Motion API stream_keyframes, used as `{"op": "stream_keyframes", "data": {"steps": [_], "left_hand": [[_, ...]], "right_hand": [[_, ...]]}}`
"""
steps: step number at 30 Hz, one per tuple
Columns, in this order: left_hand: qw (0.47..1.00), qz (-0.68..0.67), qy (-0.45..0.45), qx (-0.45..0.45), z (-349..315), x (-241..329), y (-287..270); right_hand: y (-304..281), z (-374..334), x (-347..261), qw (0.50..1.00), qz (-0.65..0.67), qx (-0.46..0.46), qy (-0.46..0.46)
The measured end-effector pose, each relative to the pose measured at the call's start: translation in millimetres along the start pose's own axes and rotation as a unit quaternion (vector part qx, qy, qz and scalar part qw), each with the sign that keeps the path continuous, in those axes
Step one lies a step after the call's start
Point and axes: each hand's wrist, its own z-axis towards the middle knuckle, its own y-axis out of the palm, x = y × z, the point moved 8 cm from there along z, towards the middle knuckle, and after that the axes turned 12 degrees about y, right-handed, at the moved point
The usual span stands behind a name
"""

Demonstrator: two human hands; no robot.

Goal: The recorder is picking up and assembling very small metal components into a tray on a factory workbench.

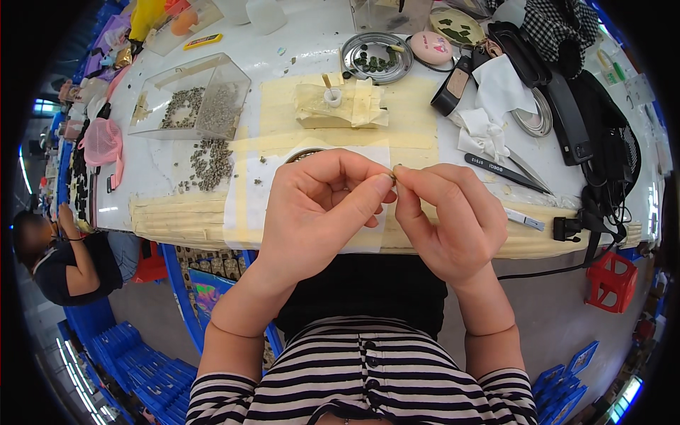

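Note:
My left hand (322, 212) is closed in a pinch, its thumb and forefinger pressed on a tiny dark metallic piece (394, 176). The fingertips of my right hand (457, 212) meet it there, also pinched on that piece. Its kind is too small to make out. Partly hidden behind my left hand is a round dish (303, 154), resting on white paper (244, 198). Left of my hands lies a loose pile of small grey metal parts (210, 164). Beyond them, a small white cup (332, 96) with a stick in it stands on a taped block (342, 117).
A clear plastic box (151, 117) holds more grey parts. Farther back sits a round metal tin (377, 76) with dark green pieces. Tweezers (496, 170), white tissue (484, 134) and a black bag (616, 134) lie at the right. Another person (74, 262) sits at the far left.

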Motion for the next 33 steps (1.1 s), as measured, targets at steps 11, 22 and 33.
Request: {"op": "stream_keyframes", "data": {"steps": [11,22,33], "left_hand": [[0.982,0.150,0.072,0.090,-8.4,26.7,-37.0],[0.971,0.176,0.101,0.124,-26.4,31.1,-54.7],[0.965,0.193,0.099,0.147,-37.1,35.0,-70.0]], "right_hand": [[1.8,-4.4,24.3,0.988,-0.042,-0.116,0.095],[15.0,-6.0,16.2,0.977,-0.104,-0.176,0.063],[17.4,-1.6,14.6,0.973,-0.109,-0.186,0.079]]}}
